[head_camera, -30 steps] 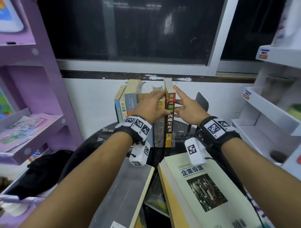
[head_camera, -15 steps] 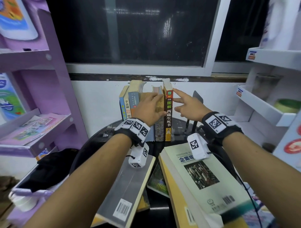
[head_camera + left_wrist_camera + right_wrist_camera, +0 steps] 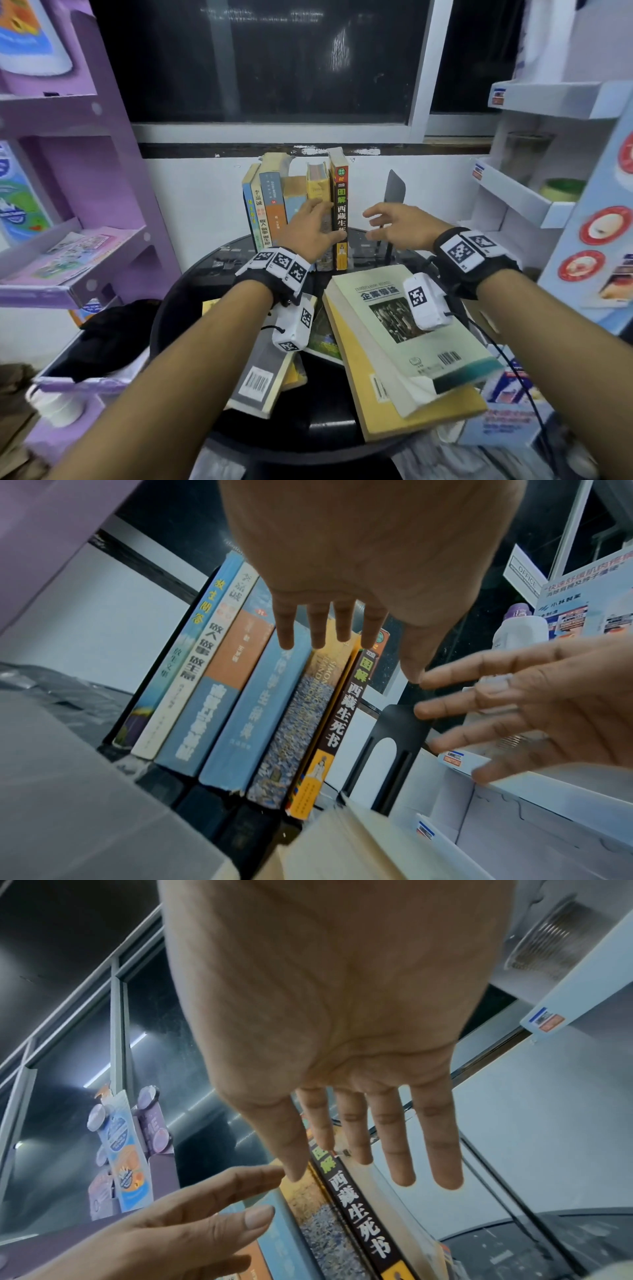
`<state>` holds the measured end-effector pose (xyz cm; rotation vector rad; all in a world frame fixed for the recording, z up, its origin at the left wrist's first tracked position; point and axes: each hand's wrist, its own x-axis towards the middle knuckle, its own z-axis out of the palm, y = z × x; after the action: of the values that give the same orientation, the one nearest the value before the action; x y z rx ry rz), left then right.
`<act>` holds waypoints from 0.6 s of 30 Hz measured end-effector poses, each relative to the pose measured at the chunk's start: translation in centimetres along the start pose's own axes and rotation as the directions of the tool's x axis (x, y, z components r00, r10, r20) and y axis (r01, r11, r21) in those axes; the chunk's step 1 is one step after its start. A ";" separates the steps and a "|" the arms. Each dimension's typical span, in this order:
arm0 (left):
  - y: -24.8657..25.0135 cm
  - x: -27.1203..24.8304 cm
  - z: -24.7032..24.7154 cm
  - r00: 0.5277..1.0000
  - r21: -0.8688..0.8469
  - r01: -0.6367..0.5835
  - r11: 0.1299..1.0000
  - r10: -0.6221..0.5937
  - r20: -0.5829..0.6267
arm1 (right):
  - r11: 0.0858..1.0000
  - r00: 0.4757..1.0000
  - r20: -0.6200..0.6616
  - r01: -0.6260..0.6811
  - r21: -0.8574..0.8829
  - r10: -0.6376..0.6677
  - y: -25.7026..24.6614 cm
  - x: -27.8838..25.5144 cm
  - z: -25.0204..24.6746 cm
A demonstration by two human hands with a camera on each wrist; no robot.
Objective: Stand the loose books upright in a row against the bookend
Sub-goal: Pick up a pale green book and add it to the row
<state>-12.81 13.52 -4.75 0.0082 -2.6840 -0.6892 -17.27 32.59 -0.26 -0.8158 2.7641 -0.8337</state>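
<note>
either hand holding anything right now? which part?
Nothing is gripped. The left hand lies with straight fingers against the spines of the upright books; the right hand hovers open beside them, touching nothing.

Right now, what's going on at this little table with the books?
A person is lining up books on a round black table. Six stand in a row; the left hand rests open against their spines, and the right hand hovers open, apart from them. The black bookend stands clear of the row. More books lie flat in front.
</note>
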 end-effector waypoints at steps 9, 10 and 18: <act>1.2 -1.4 2.7 0.893 0.017 0.211 0.977 -0.200 0.403 | 0.977 0.971 0.124 -0.192 -0.097 0.203 4.1 -3.0 0.6; 1.1 -1.4 3.2 0.870 0.022 0.241 0.970 -0.226 0.438 | 0.972 0.966 0.137 -0.203 -0.121 0.219 4.5 -3.2 0.8; 1.4 -2.0 4.7 0.744 0.124 0.305 0.944 -0.317 0.589 | 0.941 0.912 0.236 -0.318 -0.113 0.336 6.5 -3.4 1.8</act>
<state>-12.51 17.09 -8.60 0.3032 -3.3562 -0.8859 -16.89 38.07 -5.42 -0.4111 2.6090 -0.5288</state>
